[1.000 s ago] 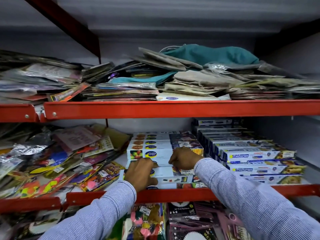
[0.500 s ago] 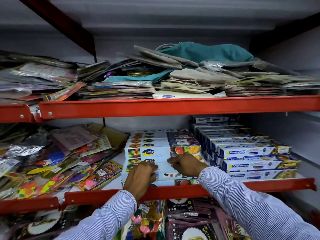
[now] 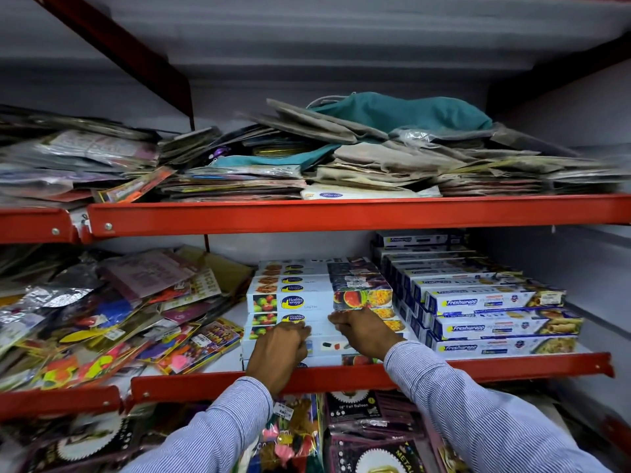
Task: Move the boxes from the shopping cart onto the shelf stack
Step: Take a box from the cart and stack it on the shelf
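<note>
The Healthy Wrapp boxes (image 3: 317, 302) sit stacked at the middle of the lower shelf (image 3: 358, 372), their long faces turned outward, with a further row of the same boxes behind them toward 12 o'clock. Both hands are on the front of this stack. The left hand (image 3: 278, 349) has its fingers curled against the box faces low on the left half; whether its grip is clamped on a box or only pressing cannot be told. The right hand (image 3: 363, 331) pinches at the lower edge of the box with the fruit picture, fingertips touching the cardboard, so it looks to be squaring or seating that box.

To do this well, I would push evenly with both hands so the box slides straight back and its ends line up with those below; a one-sided shove would skew it.

At 3 o'clock the Freshwrapp boxes (image 3: 495, 322) stand just beside the stack, so there is little room to drift that way. At 9 o'clock loose party packets (image 3: 112, 322) slope toward the boxes and could slip under an edge. The shopping cart is not in view.
</note>
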{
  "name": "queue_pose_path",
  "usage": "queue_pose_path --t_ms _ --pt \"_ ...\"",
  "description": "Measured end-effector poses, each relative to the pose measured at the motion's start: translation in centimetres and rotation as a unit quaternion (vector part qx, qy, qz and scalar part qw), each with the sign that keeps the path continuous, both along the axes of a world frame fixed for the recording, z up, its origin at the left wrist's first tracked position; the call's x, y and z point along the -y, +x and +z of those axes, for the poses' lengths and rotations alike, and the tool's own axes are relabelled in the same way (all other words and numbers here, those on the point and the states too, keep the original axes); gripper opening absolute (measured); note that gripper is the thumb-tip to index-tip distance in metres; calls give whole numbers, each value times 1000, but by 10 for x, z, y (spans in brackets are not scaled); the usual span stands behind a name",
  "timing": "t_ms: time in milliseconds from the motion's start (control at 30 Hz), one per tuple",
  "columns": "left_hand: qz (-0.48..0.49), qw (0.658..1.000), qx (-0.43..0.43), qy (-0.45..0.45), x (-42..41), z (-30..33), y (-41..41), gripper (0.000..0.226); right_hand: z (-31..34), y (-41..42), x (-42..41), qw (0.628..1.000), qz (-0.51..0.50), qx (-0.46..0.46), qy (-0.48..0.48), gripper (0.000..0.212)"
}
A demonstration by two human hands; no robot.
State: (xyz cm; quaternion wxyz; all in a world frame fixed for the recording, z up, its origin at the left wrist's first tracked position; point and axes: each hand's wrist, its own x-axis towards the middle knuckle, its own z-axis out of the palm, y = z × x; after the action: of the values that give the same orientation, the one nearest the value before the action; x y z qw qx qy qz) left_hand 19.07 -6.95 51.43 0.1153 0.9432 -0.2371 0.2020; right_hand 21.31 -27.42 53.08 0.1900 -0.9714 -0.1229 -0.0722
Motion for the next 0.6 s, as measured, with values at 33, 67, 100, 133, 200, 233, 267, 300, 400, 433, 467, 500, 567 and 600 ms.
queue_pose_path --t_ms 33,67,100,133,200,233,267,300,400,433,467,500,567,600 --pt "0 1000 -1 -1 0 0 0 30 0 0 0 1000 -2 0 4 34" --pt "-1 1000 -1 -2 0 0 0 31 -1 0 0 1000 -3 -1 8 34" --pt "-2 1000 0 -3 0 -1 1 31 -1 0 -1 1000 -6 -4 11 34" --pt "-1 1000 2 -2 0 -1 1 30 -3 2 -1 1000 -7 -5 13 34" --pt "2 1000 7 5 2 -2 1 29 -2 2 0 1000 -7 -1 3 35" --pt "2 1000 13 13 1 -4 0 32 -1 0 -1 1000 -4 0 -6 36" --pt "2 999 23 25 0 -6 -1 38 0 -3 -1 1000 2 6 -19 38" --pt "2 999 32 39 -2 -9 -3 45 2 -9 -3 999 12 19 -40 40" --pt "7 997 61 49 -12 -19 -22 64 -5 -32 -4 991 27 120 -62 48" --pt "4 996 78 53 -16 -23 -31 69 -8 -43 -5 988 19 148 -50 50" --pt "1 994 90 60 -21 -31 -42 72 -16 -54 -7 985 19 167 -39 52" --pt "-7 993 101 62 -25 -36 -53 73 -24 -66 -9 983 19 179 -34 54" --pt "-31 995 82 47 -35 -54 -77 70 -41 -93 -15 980 30 191 -43 57" --pt "-41 996 70 40 -39 -60 -88 67 -48 -105 -17 979 37 197 -46 57"
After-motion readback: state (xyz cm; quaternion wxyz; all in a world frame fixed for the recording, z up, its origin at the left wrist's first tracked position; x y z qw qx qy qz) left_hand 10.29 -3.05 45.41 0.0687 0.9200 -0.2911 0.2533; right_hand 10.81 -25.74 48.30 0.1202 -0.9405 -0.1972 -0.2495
